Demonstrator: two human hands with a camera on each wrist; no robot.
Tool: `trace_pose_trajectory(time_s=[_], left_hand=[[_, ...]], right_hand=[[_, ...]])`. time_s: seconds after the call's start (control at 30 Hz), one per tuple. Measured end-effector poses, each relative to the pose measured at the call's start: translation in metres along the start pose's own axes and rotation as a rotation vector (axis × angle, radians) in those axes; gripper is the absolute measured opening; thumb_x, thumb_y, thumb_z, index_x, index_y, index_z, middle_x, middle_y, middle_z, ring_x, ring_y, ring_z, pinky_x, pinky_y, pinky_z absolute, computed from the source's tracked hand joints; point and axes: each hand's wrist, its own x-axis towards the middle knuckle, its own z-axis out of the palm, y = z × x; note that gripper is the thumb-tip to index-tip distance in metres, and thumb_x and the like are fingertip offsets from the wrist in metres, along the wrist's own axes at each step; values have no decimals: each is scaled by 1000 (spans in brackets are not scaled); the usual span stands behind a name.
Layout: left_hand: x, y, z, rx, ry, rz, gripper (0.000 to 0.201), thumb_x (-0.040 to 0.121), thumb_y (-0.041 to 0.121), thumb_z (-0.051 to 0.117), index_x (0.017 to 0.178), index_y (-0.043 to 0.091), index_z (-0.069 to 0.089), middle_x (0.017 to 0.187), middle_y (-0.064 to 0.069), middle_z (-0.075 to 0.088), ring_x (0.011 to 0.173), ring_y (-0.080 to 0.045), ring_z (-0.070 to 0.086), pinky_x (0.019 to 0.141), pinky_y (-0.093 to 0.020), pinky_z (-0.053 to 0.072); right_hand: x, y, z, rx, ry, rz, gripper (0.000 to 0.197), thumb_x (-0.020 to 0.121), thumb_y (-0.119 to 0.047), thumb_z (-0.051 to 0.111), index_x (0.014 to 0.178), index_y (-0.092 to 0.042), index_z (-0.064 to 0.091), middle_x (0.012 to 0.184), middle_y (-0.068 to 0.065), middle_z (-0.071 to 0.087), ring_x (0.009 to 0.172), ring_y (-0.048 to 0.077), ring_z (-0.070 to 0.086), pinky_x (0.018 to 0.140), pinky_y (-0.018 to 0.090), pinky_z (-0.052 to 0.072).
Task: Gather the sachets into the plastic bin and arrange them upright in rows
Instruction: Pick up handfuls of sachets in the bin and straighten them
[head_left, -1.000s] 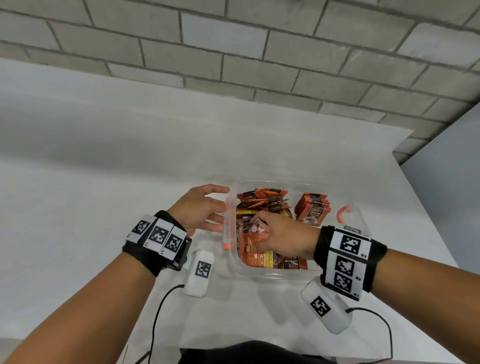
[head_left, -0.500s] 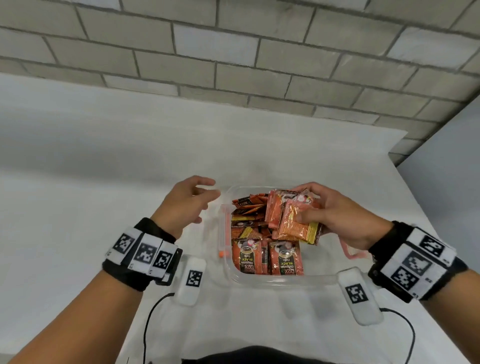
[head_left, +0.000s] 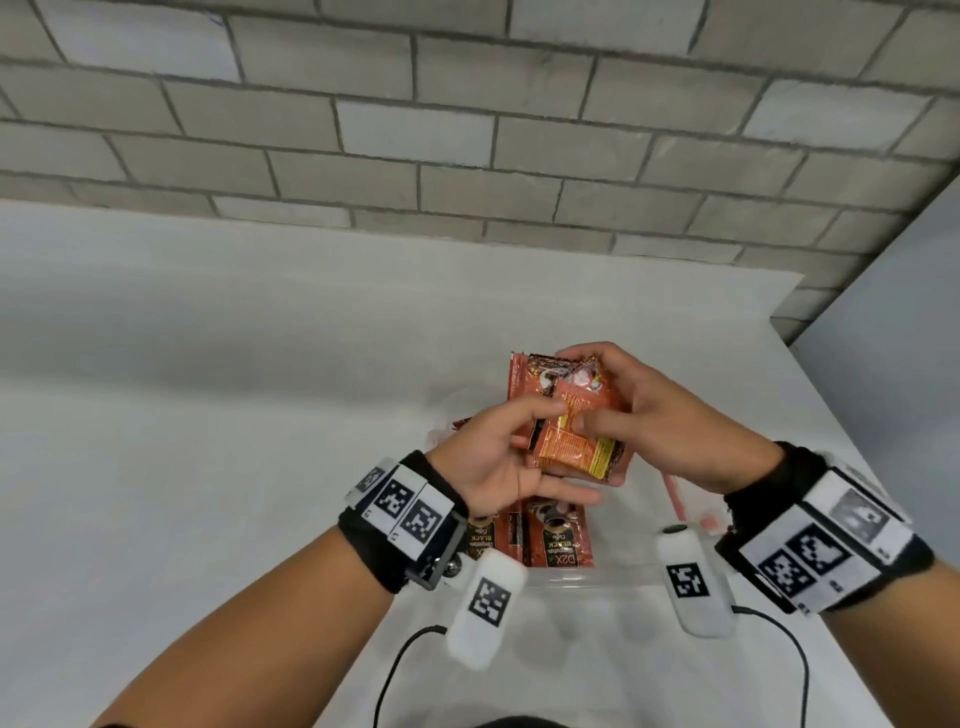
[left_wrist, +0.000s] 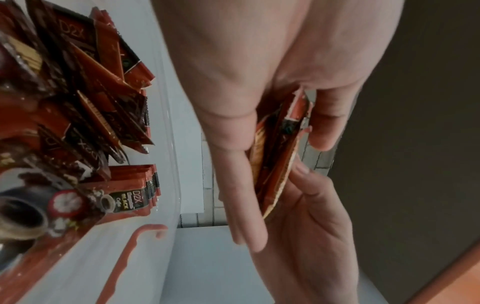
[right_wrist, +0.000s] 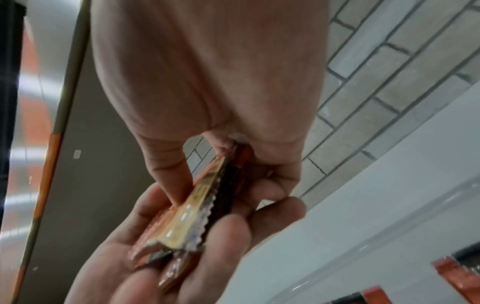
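Both forearms are bare. Each wrist wears a black fabric band (head_left: 382, 551) carrying white square-patterned marker tiles (head_left: 410, 512). A white oblong camera pod (head_left: 485, 603) with a printed marker and a thin black cable (head_left: 402, 654) hangs beneath each band.

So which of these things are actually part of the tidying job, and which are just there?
Part of the job:
- bundle of sachets, held above the bin by the left hand and right hand
- sachets in the bin
- clear plastic bin

Just there:
- white table
- brick wall
- wrist bands with printed markers
- black cables
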Motion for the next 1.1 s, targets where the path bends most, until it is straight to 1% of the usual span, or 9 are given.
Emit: trace_pose_trajectory(time_s=[0.1, 0.2, 0.3, 0.43, 0.53, 0.6, 0.7, 0.83, 1.1], left_hand=[[3, -4, 0, -43, 18, 46, 38, 81, 20, 50, 117, 10, 58, 110, -19, 67, 96, -39, 66, 86, -53, 51], [3, -6, 0, -79, 10, 66, 40, 80, 19, 47, 116, 7, 59, 109, -19, 68, 96, -39, 66, 87, -54, 50], [2, -7, 1, -124, 21, 99, 38, 84, 23, 48, 116, 4, 58, 108, -20, 68, 94, -37, 68, 85, -53, 51], [1, -6, 3, -103, 64, 130, 40, 86, 28, 51, 118, 4, 57, 106, -19, 69, 93, -34, 69, 79, -48, 57], [-1, -4, -2, -120, 148, 146, 48, 81, 24, 58, 122, -1, 52, 107, -26, 66, 94, -39, 67, 73, -48, 58], [-2, -2, -4, -89, 184, 138, 51, 84, 22, 61, 125, -4, 48, 106, -30, 65, 89, -42, 67, 68, -45, 59], [-4, -3, -6, -54, 227, 150, 38, 86, 18, 56, 118, -2, 53, 98, -24, 69, 83, -38, 69, 61, -42, 59], [-4, -5, -4, 19, 251, 155, 43, 80, 16, 62, 120, 1, 54, 101, -18, 70, 82, -34, 70, 57, -38, 59], [-8, -4, -6, 27, 183, 174, 30, 83, 22, 62, 110, 9, 61, 106, -16, 70, 91, -32, 69, 63, -37, 60]], right_hand=[[-1, 6, 0, -154, 9, -9, 53, 89, -11, 62, 129, -39, 40, 123, -1, 54, 104, 26, 61, 77, 46, 58], [-2, 10, -2, -429, 68, -27, 63, 88, -28, 64, 133, -53, 27, 122, -8, 36, 122, 18, 38, 94, 38, 49], [-5, 12, -2, -437, 52, -43, 72, 90, -33, 58, 139, -54, 10, 126, -10, 31, 125, 12, 30, 107, 33, 34], [-8, 14, -3, -259, -19, 20, 80, 94, -26, 52, 145, -42, -7, 136, -17, 32, 113, -4, 47, 87, 11, 44], [-10, 19, -8, -122, 67, 75, 66, 95, -29, 50, 150, -31, 14, 120, -21, 56, 101, -6, 59, 90, 14, 45], [-12, 21, -12, -18, 187, 60, 37, 97, -20, 48, 134, -16, 49, 86, -18, 68, 75, -7, 63, 70, 9, 47], [-13, 19, -16, 203, 324, 44, 13, 98, -10, 45, 101, -9, 58, 62, -10, 66, 53, -1, 57, 47, 12, 41], [-12, 20, -12, 218, 329, 63, 12, 98, -10, 46, 93, -12, 57, 61, -9, 64, 52, 0, 57, 46, 12, 41], [-15, 28, -5, 163, 247, 48, 21, 94, -9, 53, 112, -8, 63, 89, 6, 72, 72, 10, 67, 59, 16, 49]])
